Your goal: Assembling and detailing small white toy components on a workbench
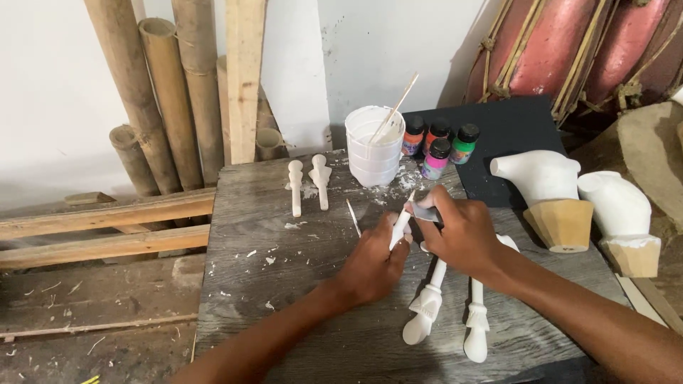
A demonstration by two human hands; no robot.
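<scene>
Head cam looking down at a grey wooden table. The left hand is closed around a small white carved piece, holding it up just above the middle of the table. The right hand pinches a small grey scrap, maybe sandpaper, hard to tell, right against that piece.

Progress-wise, I'd guess it's partway. Two white spindles lie near the hands on the right, and two more white pieces sit at the far left of the table. White dust and chips are scattered around. None of them shows any colour yet.

Containers: a stack of white plastic cups at the far edge, with a thin stick leaning in it and white stuff inside. Just beside it on the right are four small paint bottles, caps on. Two bigger white shapes on wooden bases stand at the right.
</scene>
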